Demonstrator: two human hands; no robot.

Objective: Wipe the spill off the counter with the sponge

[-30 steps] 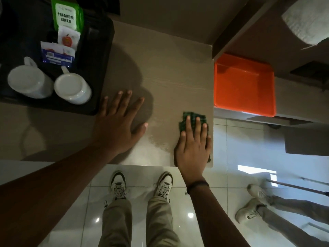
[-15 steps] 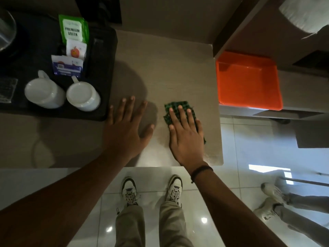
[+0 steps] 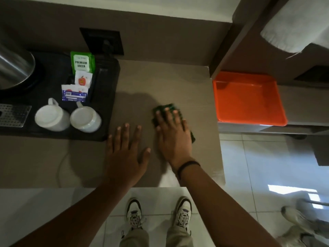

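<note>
A dark green sponge (image 3: 164,108) lies flat on the beige counter (image 3: 160,81). My right hand (image 3: 172,136) presses down on it with fingers spread, covering most of it; only its far edge and a right corner show. My left hand (image 3: 124,154) rests flat on the counter just left of the right hand, fingers apart, holding nothing. A faint wet sheen shows on the counter near its front edge, by my right wrist.
A black tray (image 3: 106,104) at the left holds two upturned white mugs (image 3: 85,119), tea sachets (image 3: 82,63) and a steel kettle (image 3: 14,66). An orange tray (image 3: 247,97) sits on a lower shelf to the right. Another person's shoes (image 3: 295,221) are at bottom right.
My right hand has slid the sponge from the counter's front right corner leftward and away from me, toward the middle. My left hand has stayed flat on the counter.
</note>
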